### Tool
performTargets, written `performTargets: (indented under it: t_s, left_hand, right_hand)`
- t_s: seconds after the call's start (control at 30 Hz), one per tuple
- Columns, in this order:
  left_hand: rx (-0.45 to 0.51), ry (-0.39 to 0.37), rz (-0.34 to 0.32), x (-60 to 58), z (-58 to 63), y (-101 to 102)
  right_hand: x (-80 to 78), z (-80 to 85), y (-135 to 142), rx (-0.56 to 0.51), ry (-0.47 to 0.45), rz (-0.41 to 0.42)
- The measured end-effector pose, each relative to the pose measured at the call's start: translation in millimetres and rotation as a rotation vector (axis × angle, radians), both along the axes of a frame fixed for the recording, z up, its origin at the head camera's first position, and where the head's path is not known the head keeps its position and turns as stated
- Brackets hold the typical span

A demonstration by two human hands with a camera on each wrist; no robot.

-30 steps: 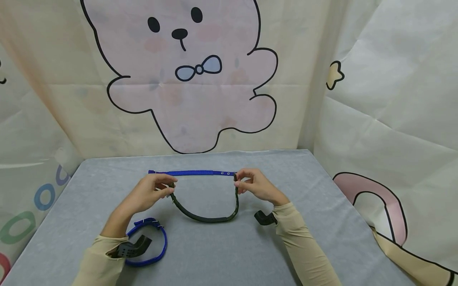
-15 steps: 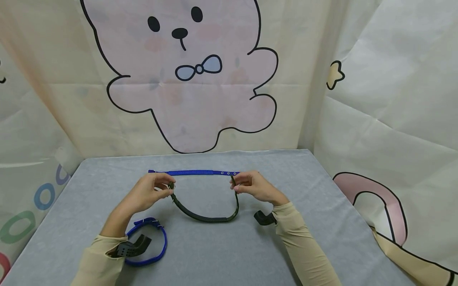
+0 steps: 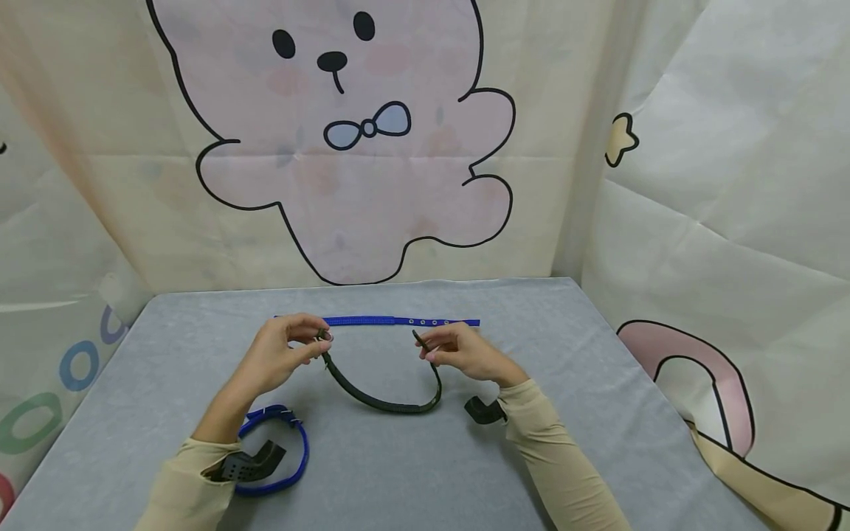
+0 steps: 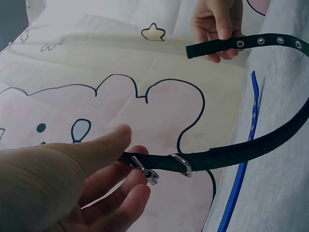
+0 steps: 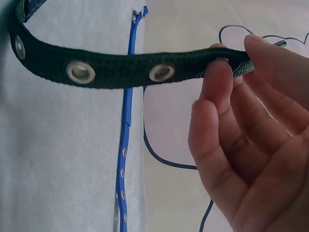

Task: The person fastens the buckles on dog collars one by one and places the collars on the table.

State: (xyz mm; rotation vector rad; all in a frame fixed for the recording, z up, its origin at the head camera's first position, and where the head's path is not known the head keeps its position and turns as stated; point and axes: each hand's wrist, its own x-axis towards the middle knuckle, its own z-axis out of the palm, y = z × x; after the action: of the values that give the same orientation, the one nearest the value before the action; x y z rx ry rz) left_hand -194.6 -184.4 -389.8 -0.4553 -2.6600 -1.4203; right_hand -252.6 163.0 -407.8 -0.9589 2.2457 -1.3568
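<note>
A dark green collar (image 3: 381,405) sags in a U between my hands, just above the table. My left hand (image 3: 282,354) pinches its buckle end; the silver buckle (image 4: 145,170) and a metal ring (image 4: 181,165) show beside the fingertips. Between thumb and fingers, my right hand (image 3: 471,350) holds the strap near its other end. This tip (image 4: 195,51) sticks out past the fingers toward the left hand, apart from the buckle. Metal eyelets (image 5: 161,72) line the strap next to the right fingers.
Behind the hands a blue collar (image 3: 361,321) lies stretched out straight across the table (image 3: 398,479). Another blue collar (image 3: 307,450), fastened into a loop, lies by the left forearm. Printed cloth walls (image 3: 544,221) enclose the table's back and sides.
My right hand has moved left, closer to the left hand, and the strap's tip now points up and left. The left hand has shifted slightly right. The straight blue collar's right end has come into sight.
</note>
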Motion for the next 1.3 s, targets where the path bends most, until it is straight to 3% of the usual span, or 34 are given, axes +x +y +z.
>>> performTargets:
  t_s: [0.3,0.53,0.77,1.0,1.3]
  left_hand:
    - [0.041,0.026,0.032,1.0,1.0,9]
    - [0.079,0.023,-0.026,1.4,0.8,14]
    - [0.19,0.009,-0.087,1.6,-3.8,22]
    - [0.279,-0.026,-0.108,0.1,-11.8,34]
    - [0.28,0.01,-0.166,2.2,-15.2,43]
  right_hand:
    - [3.0,-4.1,-9,0.004,0.03,0.002]
    - [8.1,-6.2,-19,0.0,0.021,-0.013]
    - [11.6,-8.5,-28,-0.025,0.07,-0.013]
    - [15.4,-10.9,-34,-0.015,0.103,-0.028]
    - [21.3,-9.5,-43,-0.023,0.085,-0.02]
